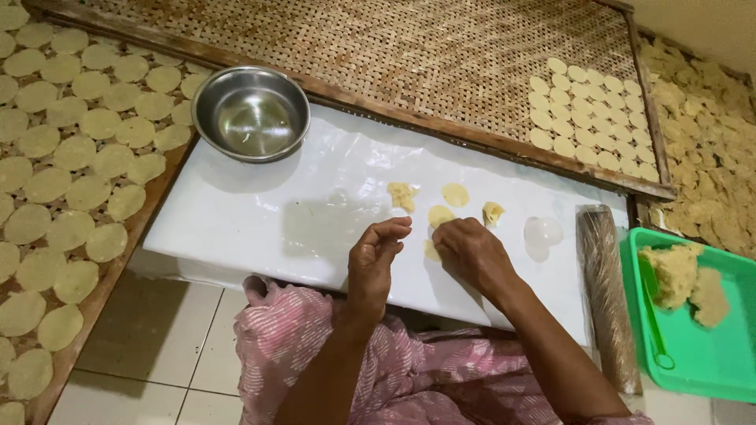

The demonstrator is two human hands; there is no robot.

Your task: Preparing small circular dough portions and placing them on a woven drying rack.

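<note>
The right hand (471, 253) presses a small dough disc (431, 250) on the white plastic-covered board (260, 220), fingers together over it. The left hand (376, 260) hovers just beside, fingers loosely curled and empty. The dough looks soft, thin and easily torn (best lifted by its edge). More discs (455, 194) lie nearby; a steel bowl (250, 112), a wrapped rolling pin (606, 291) and a green tray (701, 362) flank them.
</note>
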